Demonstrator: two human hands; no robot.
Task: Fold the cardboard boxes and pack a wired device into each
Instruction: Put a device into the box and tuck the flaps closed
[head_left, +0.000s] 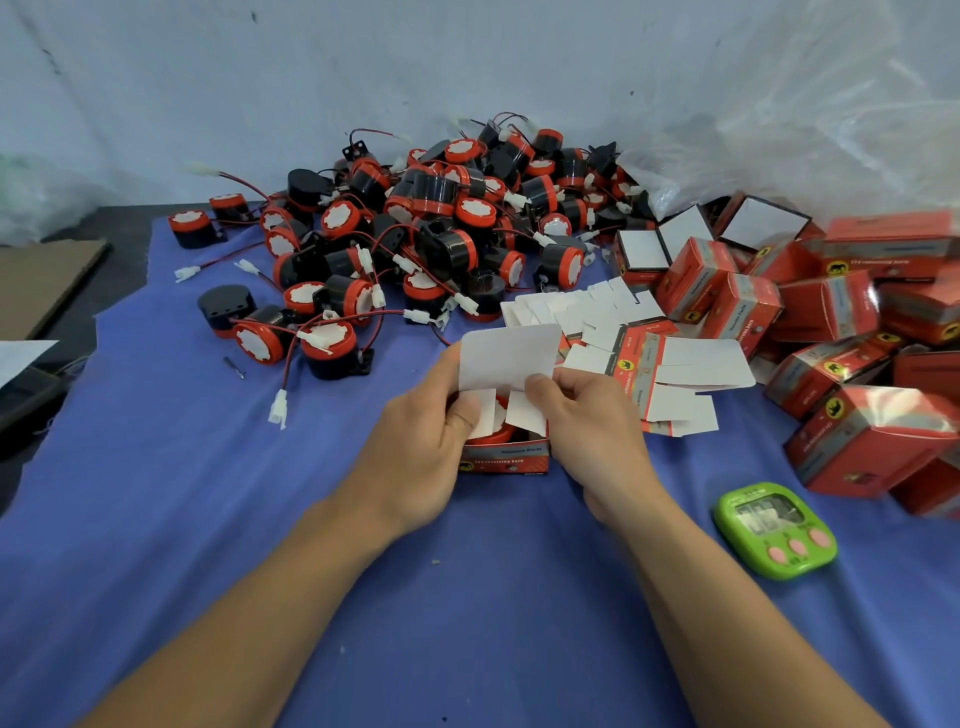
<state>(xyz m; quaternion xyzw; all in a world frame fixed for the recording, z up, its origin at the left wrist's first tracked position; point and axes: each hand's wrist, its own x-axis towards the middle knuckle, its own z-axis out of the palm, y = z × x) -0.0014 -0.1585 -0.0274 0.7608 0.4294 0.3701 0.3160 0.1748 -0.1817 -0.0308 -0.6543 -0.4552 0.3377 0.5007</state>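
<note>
Both hands are at centre, on one small red cardboard box (506, 456) that stands on the blue cloth (208, 519) covering the table.

- Left hand (415, 457): grasps the box's left side, thumb lying on the left inner flap (483, 414).
- Right hand (592, 436): grasps the box's right side, thumb on the right inner flap (527, 415).
- Box top is open. The large white lid flap (511, 358) stands up behind the thumbs. The two inner flaps are tilted inward over the opening.
- A wired device (503, 434) sits inside the box; only its red rim shows between the flaps. Its wire is hidden.

Surroundings:
- A heap of loose wired devices (441, 218) lies at the far centre. They have black bodies, red rims and white faces, with red and black leads ending in white plugs.
- A fan of flat, unfolded box blanks (670, 374) lies just right of the held box, white insides mostly up.
- Folded red boxes (831, 312) are piled along the right edge. Most are closed; a few at the back are open and show white interiors.
- A green digital timer (776, 530) with pink buttons lies on the cloth, near the right forearm. Its display is not legible.
- Crumpled clear plastic sheeting (831, 130) is at the upper right.
- A brown cardboard sheet (41, 280) is at the left edge.
</note>
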